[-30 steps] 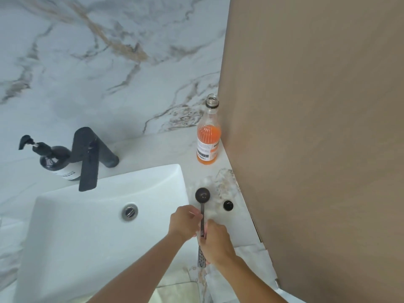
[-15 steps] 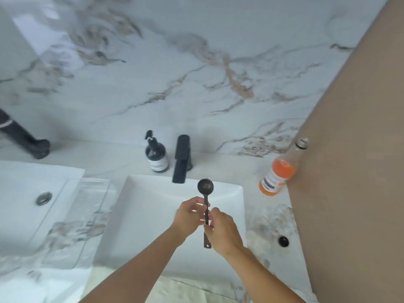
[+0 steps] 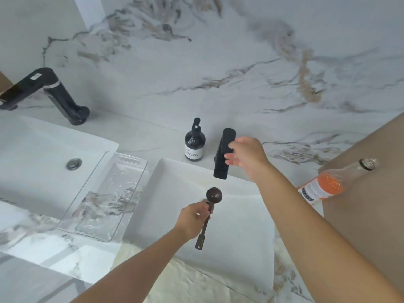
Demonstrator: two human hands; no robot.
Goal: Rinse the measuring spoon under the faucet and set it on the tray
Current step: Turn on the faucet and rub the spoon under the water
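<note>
My left hand grips the dark brown measuring spoon by its handle. The round bowl of the spoon points up, over the white sink and just below the spout of the black faucet. My right hand is at the faucet's right side with its fingers spread and blurred, touching or nearly touching the lever. No water is visible. The clear glass tray lies on the counter to the left of the sink, with nothing on it.
A dark soap dispenser stands left of the faucet. An open bottle of orange drink stands by a tan panel at the right. A second sink and a black faucet lie at far left.
My right hand has let go of the spoon's handle and risen to the faucet. The left hand keeps the spoon alone. The view has swung left, bringing the tray and second sink into view.
</note>
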